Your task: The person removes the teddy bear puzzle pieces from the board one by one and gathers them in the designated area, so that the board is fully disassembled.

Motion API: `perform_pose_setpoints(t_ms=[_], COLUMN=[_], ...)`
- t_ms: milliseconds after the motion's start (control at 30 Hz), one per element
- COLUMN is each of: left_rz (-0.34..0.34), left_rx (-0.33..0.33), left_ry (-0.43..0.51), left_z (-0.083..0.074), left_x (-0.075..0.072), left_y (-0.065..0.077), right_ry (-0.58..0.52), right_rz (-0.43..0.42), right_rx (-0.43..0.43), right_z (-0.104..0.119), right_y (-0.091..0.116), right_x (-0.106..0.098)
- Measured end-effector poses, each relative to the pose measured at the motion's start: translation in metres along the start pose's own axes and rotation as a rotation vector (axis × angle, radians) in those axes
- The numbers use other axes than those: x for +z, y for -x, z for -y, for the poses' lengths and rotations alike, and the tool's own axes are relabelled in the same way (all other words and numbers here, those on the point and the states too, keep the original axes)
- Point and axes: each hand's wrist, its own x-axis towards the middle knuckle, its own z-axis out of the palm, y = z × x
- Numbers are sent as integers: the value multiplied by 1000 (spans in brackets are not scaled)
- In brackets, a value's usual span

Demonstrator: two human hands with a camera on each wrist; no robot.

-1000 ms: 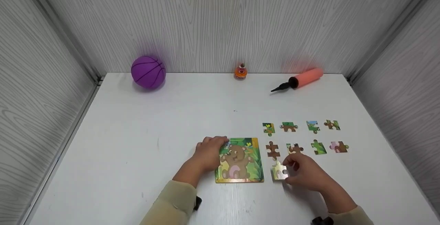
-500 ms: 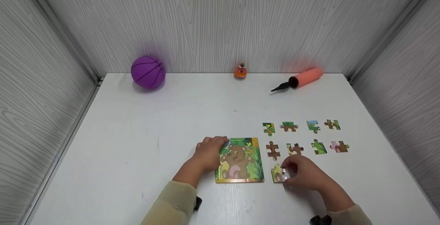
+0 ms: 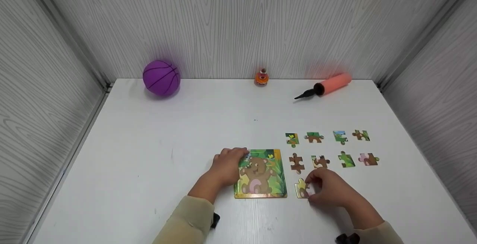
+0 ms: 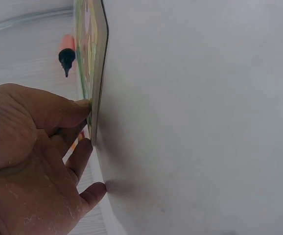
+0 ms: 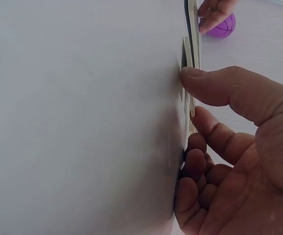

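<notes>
My left hand (image 3: 224,166) holds the upper left corner of a square puzzle board (image 3: 276,184) printed with a brown bear on green. In the left wrist view, the thumb (image 4: 65,111) lies against the board's edge (image 4: 100,54), with fingertips around the corner. Just right of the board, my right hand (image 3: 331,187) pinches a jigsaw piece (image 3: 300,190) in yellow and brown between thumb and index finger. The right wrist view has this piece (image 5: 188,49) edge-on, close over the table, with the other fingers curled below. The hand covers the piece's right side.
Several loose jigsaw pieces (image 3: 346,159) lie in two rows right of the board; one brown piece (image 3: 320,161) is near my right fingers. Along the back stand a purple ball (image 3: 161,78), a small orange toy (image 3: 261,77) and a coral hand pump (image 3: 335,84).
The piece in my right hand has tipped from a glaring tilt to flatter and lower, so its yellow and brown print shows. My left hand and the board have stayed put.
</notes>
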Motion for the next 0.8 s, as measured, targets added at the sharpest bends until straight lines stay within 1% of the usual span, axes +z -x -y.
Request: perform_pose_setpoints(t_ms=[133,300,433,500,567,667,733,800], left_rz=[6,13,18,21,20,10,-17,-59], left_rx=[-11,-19,-19,-23,-28,-32,-30,-25], left_ry=[7,-11,-29,-26,-15,7,15,12], left_z=[-1,-2,-3,-3,-3,-4,-4,-2], left_x=[-1,-1,-3,-4,-5,-9,-12,-16], left_y=[0,-1,-1,-1,-1,-1,0,0], right_ry=[15,21,4,-13,-33,-26,4,62], right_rz=[5,2,-11,-31,-68,-158,-229,-308], right_rx=[4,-2,22,24,15,-22,-51,-84], right_z=[-2,-2,0,1,3,7,9,10], right_y=[-2,-2,-3,-4,-5,-6,-8,-12], right_x=[0,0,0,-1,-3,-6,-8,-11])
